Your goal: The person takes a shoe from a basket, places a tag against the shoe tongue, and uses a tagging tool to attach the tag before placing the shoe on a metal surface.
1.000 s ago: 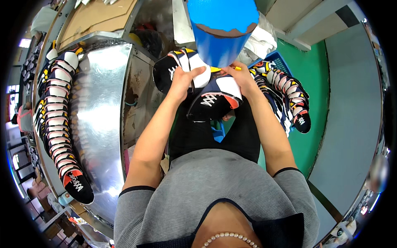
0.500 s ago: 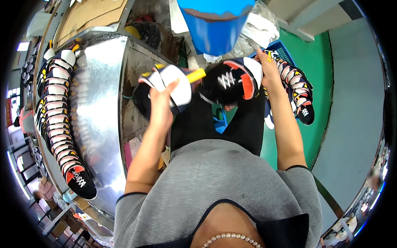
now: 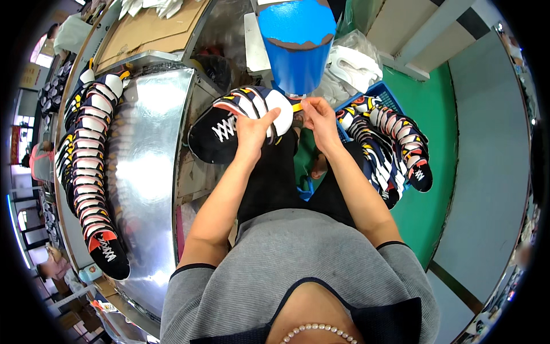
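my left hand (image 3: 252, 133) is clamped on a black, white and navy shoe (image 3: 222, 129) at eleven o'clock, thumb over its white heel, the laced toe pointing toward eight. my right hand (image 3: 319, 120), near the left but apart from it, pinches the yellow tab (image 3: 297, 107) at the heel end. the blue post (image 3: 298, 69) stands at twelve. toward nine, nested shoes (image 3: 90, 163) line the metal table (image 3: 148, 143); at two, more shoes (image 3: 375, 146) lie by a blue basket (image 3: 391, 97).
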`<state>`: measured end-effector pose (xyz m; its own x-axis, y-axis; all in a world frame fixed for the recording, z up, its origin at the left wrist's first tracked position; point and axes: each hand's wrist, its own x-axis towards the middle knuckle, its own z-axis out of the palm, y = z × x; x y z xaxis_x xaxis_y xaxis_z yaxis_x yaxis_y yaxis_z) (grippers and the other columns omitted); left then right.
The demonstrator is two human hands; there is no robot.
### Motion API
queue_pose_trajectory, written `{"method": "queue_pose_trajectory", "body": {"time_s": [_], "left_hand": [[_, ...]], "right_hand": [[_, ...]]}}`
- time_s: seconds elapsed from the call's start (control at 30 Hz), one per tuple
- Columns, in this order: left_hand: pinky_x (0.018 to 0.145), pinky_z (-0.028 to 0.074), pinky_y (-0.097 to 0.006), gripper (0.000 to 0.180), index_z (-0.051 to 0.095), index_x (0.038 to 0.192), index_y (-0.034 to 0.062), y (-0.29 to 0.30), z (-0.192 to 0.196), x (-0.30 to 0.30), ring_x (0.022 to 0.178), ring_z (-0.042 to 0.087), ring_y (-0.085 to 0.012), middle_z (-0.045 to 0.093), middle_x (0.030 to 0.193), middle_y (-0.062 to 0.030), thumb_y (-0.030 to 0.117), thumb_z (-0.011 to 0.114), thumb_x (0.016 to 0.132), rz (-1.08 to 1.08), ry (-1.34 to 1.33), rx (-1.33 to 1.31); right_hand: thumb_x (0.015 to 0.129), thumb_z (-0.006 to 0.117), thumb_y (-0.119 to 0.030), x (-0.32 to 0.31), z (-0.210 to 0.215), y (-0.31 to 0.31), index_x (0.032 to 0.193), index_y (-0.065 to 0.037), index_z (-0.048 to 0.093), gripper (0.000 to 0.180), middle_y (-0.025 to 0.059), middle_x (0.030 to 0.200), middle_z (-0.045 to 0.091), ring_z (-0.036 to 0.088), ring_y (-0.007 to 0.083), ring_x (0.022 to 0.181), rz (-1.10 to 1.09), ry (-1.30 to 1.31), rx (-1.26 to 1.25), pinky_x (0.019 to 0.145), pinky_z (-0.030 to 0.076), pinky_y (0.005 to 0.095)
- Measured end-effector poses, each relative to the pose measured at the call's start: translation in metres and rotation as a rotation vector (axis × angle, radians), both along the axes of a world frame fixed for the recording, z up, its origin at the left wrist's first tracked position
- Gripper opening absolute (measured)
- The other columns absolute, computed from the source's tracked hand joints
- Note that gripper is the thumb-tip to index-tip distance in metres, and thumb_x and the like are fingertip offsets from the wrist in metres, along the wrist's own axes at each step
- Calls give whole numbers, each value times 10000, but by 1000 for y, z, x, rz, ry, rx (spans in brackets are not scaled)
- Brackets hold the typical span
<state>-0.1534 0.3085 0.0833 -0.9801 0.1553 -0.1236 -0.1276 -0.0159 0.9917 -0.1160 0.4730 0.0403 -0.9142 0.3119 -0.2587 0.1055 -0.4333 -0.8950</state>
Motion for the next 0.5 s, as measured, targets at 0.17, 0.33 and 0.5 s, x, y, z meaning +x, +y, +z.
{"method": "queue_pose_trajectory", "body": {"time_s": [0.17,0.33,0.5], "left_hand": [[777,486,-284,331,574,1077,-11,2,-16,-34,875,618,-153,635,982,-63,33,674,764,-88,-88,74],[749,532,-340,298,591,1030,-66,21,-19,-58,821,663,-230,659,962,-135,44,670,765,-17,-511,382],[879,495,-503,364,534,1159,-27,-3,-21,-58,993,620,-343,621,1089,-207,152,567,843,-4,-798,721]], "right_hand": [[868,608,-51,-21,-11,10,871,-9,569,57,23,766,560,537,86,635,13,36,-205,611,475,210],[837,501,27,-47,-24,35,815,7,539,49,56,726,548,524,116,602,-10,-59,-376,524,432,226],[836,432,3,-68,-4,27,878,-14,557,133,51,705,529,486,132,567,74,-72,-202,478,386,237]]}}
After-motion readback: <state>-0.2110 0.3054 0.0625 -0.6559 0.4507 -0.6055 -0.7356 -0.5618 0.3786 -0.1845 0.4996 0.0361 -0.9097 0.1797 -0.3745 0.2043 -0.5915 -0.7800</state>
